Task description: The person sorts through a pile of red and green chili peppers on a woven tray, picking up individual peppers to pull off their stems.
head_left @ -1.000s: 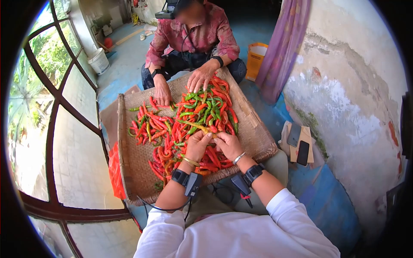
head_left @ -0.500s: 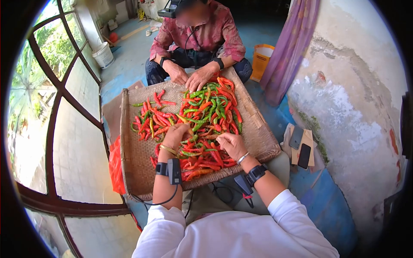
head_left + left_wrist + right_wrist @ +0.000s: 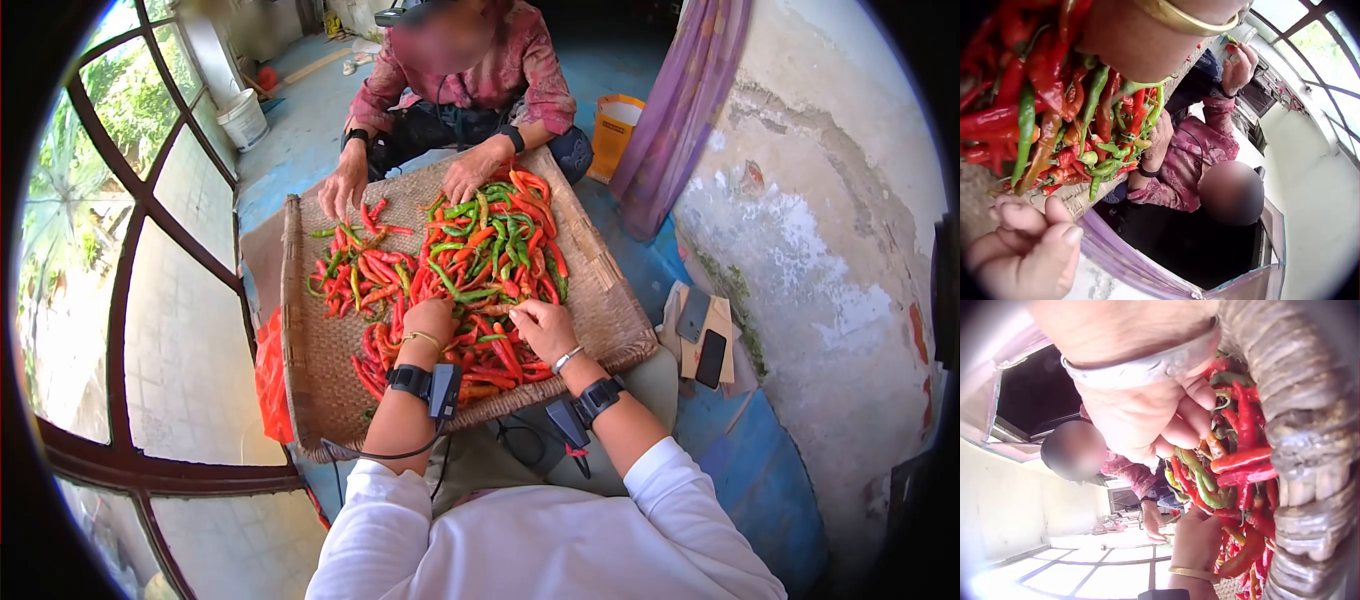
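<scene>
Red, orange and green chili peppers (image 3: 475, 250) lie heaped on a shallow woven tray (image 3: 325, 390). My left hand (image 3: 432, 318) is down on the near part of the heap, below its gold bangle. Its fingers are hidden in the head view; in the right wrist view that hand (image 3: 1196, 540) reaches in among red peppers, and I cannot tell whether it grips one. Just to the right, my right hand (image 3: 543, 330) hovers at the peppers with loosely curled fingers. Nothing shows between its thumb and fingers (image 3: 1029, 250) in the left wrist view.
Across the tray, a person (image 3: 470, 80) in a patterned red shirt has one hand (image 3: 477, 170) on the main heap and another (image 3: 345, 185) above a smaller left-hand pile (image 3: 350, 275). Two phones (image 3: 710, 357) lie right of the tray. A red bag (image 3: 270, 380) hangs at its left.
Both my hands held a yellowish pepper together; they parted, and the left moved left, then down onto the heap. The other person's one hand went to the main heap and back left.
</scene>
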Demonstrator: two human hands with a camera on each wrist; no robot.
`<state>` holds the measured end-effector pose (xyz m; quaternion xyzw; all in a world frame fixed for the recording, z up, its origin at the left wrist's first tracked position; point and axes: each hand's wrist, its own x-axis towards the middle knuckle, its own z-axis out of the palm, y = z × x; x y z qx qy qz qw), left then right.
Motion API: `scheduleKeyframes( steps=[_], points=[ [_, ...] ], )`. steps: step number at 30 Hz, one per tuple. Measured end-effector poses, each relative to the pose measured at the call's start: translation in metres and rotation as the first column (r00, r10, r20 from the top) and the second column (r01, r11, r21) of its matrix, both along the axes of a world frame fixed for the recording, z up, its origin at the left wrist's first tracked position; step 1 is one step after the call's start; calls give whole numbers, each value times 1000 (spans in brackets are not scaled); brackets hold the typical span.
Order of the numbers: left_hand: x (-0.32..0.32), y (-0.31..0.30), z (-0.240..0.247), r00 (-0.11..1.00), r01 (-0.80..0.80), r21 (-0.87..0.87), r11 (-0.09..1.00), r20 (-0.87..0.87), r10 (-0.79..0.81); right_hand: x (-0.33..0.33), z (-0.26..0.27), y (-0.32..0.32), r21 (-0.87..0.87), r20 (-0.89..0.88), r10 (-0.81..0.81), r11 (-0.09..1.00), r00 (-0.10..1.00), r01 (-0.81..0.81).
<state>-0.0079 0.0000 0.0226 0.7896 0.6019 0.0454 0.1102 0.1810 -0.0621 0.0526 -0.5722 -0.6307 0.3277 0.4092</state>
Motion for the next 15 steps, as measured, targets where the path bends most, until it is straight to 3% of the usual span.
scheduleKeyframes(
  steps=[2, 5, 9, 11, 13, 15],
  points=[
    [0, 1, -1, 998, -27, -62, 998, -64, 23, 1, -3, 1, -8, 8, -13, 1000, 1000, 13],
    [-2, -1, -5, 1000, 14, 30, 999, 11, -15, 0, -6, 2, 15, 45, -30, 999, 999, 29],
    [-2, -14, 19, 951, 77, 101, 992, 292, -104, 2, -13, 4, 94, 100, -18, 996, 995, 9],
    [4, -22, 32, 907, 95, 136, 986, 396, -142, 1, -10, 3, 7, -5, -11, 1000, 1000, 11],
    [13, -28, 39, 756, 154, -120, 981, 654, -39, 1, -10, 4, -23, -29, -14, 1000, 999, 13],
    [21, -29, 29, 702, 196, -92, 976, 708, -74, 3, -16, 7, -55, -52, -21, 998, 998, 18]
  ],
)
